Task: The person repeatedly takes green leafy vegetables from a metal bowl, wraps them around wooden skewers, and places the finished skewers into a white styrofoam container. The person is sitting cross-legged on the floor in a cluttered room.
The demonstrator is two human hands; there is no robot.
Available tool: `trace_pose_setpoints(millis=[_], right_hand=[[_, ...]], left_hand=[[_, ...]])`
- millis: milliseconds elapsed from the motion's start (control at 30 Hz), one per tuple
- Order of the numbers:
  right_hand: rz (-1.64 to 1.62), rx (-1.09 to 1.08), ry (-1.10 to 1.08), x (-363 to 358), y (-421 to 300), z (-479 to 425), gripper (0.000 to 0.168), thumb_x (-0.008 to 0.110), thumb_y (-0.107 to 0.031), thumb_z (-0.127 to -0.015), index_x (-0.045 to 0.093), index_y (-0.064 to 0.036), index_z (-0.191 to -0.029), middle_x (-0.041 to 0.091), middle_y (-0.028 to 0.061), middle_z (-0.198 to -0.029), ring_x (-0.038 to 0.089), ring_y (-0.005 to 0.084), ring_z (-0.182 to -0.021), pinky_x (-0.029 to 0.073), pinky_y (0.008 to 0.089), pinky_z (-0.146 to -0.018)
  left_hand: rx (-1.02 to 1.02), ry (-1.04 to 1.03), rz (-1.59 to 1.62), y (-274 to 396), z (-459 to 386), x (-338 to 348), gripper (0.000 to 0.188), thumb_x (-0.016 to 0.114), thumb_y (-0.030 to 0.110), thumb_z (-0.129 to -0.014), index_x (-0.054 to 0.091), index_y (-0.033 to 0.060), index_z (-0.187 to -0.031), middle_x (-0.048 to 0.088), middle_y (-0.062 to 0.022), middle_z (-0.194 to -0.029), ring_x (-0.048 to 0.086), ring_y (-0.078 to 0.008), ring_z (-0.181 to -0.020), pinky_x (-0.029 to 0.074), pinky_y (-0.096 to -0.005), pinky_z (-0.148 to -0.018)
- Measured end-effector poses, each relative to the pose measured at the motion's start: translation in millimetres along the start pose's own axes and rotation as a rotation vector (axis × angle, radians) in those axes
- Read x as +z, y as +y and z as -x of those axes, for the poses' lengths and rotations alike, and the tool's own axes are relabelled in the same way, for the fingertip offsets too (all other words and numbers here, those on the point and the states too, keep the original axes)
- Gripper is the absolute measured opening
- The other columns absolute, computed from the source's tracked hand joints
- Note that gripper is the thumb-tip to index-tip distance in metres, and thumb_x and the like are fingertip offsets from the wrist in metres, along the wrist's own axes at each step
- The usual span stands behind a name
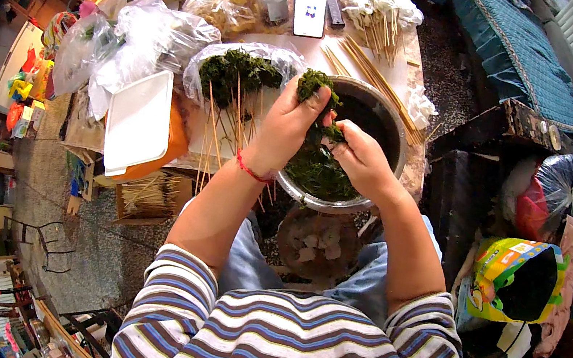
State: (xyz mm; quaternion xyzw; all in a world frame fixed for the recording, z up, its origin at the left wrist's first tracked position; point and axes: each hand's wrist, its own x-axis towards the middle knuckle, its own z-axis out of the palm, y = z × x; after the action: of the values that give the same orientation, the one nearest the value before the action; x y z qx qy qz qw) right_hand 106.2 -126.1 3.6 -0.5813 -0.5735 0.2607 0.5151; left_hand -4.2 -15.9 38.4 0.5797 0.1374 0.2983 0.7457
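My left hand (291,116) is closed around a clump of wet dark green seaweed or leafy greens (315,84) above the left rim of a metal basin. My right hand (358,153) pinches a strand of the same greens just beside it, over the basin. The round metal basin (403,151) holds dark liquid with more greens (320,175) in it. To the left, skewers (212,119) loaded with dark greens lie on a clear plastic bag (192,69), their bare ends pointing towards me. Whether a skewer is within my hands cannot be seen.
Bare bamboo skewers (376,84) lie behind and right of the basin. A phone (309,9), a plastic cup (273,1) and bagged food (226,3) stand at the back. An orange container (177,136) with a white lid (139,122) and a box of sticks (149,195) are at left.
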Motion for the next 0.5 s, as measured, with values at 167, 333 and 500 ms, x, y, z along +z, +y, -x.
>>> trace_pose_setpoints(millis=[167, 333, 500], right_hand=[[0.148, 0.040, -0.009, -9.7, -1.0, 0.9, 0.020, 0.048, -0.008, -0.083, 0.048, 0.000, -0.101, 0.053, 0.0198, -0.087, 0.054, 0.0367, -0.086, 0.043, 0.0379, -0.074], [0.160, 0.086, 0.036, -3.8, 0.5, 1.5, 0.019, 0.048, -0.009, -0.083, 0.050, 0.000, -0.099, 0.054, 0.0203, -0.086, 0.055, 0.0374, -0.086, 0.044, 0.0388, -0.074], [0.040, 0.117, 0.136, -5.5, -1.5, -2.7, 0.022, 0.048, -0.007, -0.082, 0.051, 0.000, -0.102, 0.057, 0.0207, -0.092, 0.056, 0.0372, -0.090, 0.045, 0.0378, -0.077]], left_hand=[[0.293, -0.018, -0.965, -17.6, -4.9, -12.8, 0.023, 0.052, 0.019, -0.086, 0.044, 0.0037, -0.102, 0.059, -0.0151, -0.087, 0.056, -0.0337, -0.083, 0.035, -0.0524, -0.080], [0.142, -0.211, -0.977, -4.4, 2.5, -7.0, 0.038, 0.049, 0.020, -0.084, 0.041, -0.0021, -0.113, 0.054, -0.0234, -0.102, 0.050, -0.0367, -0.102, 0.033, -0.0470, -0.092], [0.209, -0.371, -0.764, 2.6, 0.2, -14.7, 0.033, 0.044, 0.017, -0.087, 0.048, -0.0028, -0.113, 0.051, -0.0224, -0.102, 0.049, -0.0349, -0.098, 0.039, -0.0375, -0.088]])
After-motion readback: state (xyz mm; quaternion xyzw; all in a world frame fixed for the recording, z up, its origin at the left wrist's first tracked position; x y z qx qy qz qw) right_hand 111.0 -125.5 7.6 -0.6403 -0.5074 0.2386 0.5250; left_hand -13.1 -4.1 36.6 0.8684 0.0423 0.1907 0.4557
